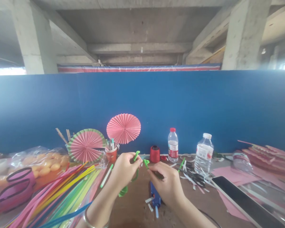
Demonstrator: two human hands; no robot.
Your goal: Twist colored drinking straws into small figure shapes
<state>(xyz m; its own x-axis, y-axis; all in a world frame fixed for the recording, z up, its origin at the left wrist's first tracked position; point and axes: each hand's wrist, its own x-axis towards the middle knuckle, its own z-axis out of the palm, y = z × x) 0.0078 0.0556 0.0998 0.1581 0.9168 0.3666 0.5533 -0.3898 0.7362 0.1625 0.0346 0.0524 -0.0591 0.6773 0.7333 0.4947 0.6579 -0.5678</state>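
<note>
Above the middle of the table, my left hand (127, 167) pinches a bright green pipe cleaner (136, 155). A green length of it hangs below the fingers, and a coiled green piece (123, 191) shows beneath the wrist. My right hand (167, 180) is closed on a short green piece (146, 163) that looks like the same material. A small gap separates the two fingertips. Whether both green ends belong to one stem cannot be seen. Under my right hand a blue glue gun (155, 195) lies on the table, partly covered by the hand.
Coloured stems (68, 193) and a bag of orange balls (45, 163) lie left. Behind stand pink paper fans (123, 128), a pen cup (111, 154), a red spool (155, 154) and water bottles (173, 147). Scissors (196, 180), paper scraps and a phone (247, 201) lie right.
</note>
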